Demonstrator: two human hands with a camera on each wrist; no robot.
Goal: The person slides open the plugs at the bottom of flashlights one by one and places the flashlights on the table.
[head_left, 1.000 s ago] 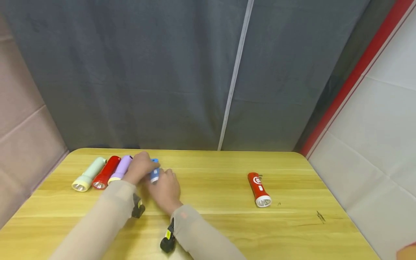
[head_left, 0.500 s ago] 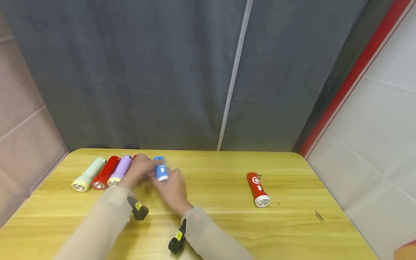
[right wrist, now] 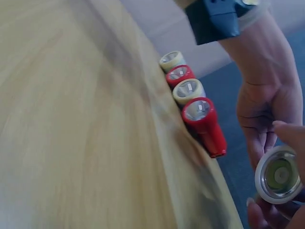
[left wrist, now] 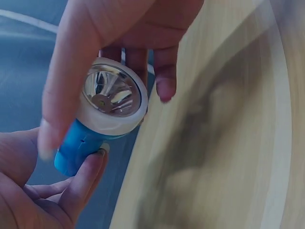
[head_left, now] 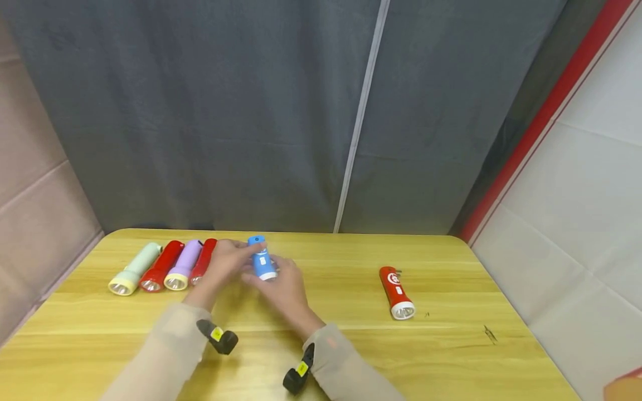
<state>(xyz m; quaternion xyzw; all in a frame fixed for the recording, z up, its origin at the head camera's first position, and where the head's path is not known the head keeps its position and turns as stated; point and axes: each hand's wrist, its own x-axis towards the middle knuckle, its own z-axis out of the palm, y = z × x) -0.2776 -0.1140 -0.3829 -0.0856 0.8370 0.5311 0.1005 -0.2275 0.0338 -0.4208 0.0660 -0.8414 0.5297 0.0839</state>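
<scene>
A blue flashlight [head_left: 262,262] with a white head is held between both hands over the table, lens toward the person. My left hand [head_left: 228,266] grips its tail half from the left, thumb across the top and fingers behind. From the right, my right hand [head_left: 287,287] holds the body near the head. The left wrist view shows the flashlight's lens [left wrist: 114,90] up close, with right-hand fingers [left wrist: 86,183] on the blue body. Just left of the hands lies a red flashlight [head_left: 200,264], partly covered by the left hand.
Beside that red one lie a purple flashlight [head_left: 184,264], another red flashlight [head_left: 163,266] and a pale green flashlight [head_left: 135,270], in a row. A red flashlight with a white head [head_left: 396,292] lies apart on the right. A grey curtain [head_left: 251,111] hangs behind the wooden table [head_left: 451,356].
Both hands have moved right with the blue flashlight, away from the row. The red flashlight at the row's right end has come into view from behind the left hand.
</scene>
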